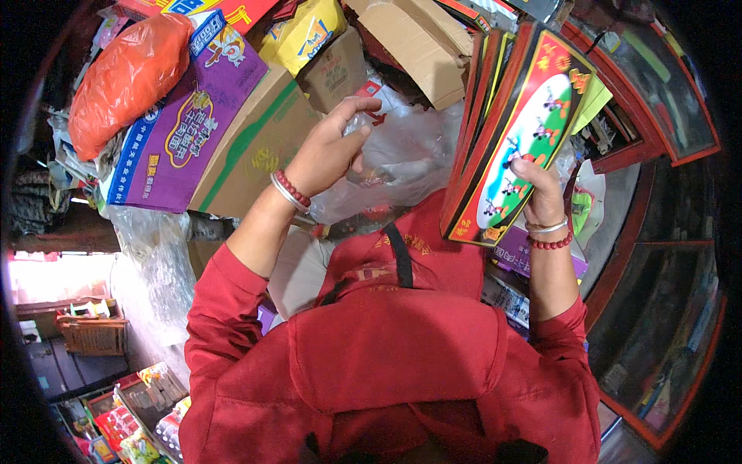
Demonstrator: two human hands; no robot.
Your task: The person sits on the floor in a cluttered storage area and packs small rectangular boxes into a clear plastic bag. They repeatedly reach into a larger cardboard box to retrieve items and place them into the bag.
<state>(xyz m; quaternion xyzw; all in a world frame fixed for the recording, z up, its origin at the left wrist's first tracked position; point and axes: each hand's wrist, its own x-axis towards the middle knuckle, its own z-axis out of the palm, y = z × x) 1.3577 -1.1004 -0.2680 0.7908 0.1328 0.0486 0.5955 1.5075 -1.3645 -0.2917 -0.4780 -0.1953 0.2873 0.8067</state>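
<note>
My right hand [539,188] grips several long flat boxes [524,145], stacked face to face and tilted upright, with the thumb on the outer one. That box is red and black with a gold border and small cartoon figures on a white, blue and green oval. My left hand [339,142] is raised over a clear plastic bag [394,151], its fingers curled and apart; a bit of the clear plastic shows between thumb and forefinger, and whether it is gripped is unclear. A red apron [400,342] covers my front and lap.
A purple and brown carton [203,122] stands at the left, with an orange plastic bag [130,81] against it. Behind are a yellow packet [304,35] and an opened brown carton [414,46]. Red-framed glass display cases [655,278] curve along the right. Packaged goods [124,429] lie at lower left.
</note>
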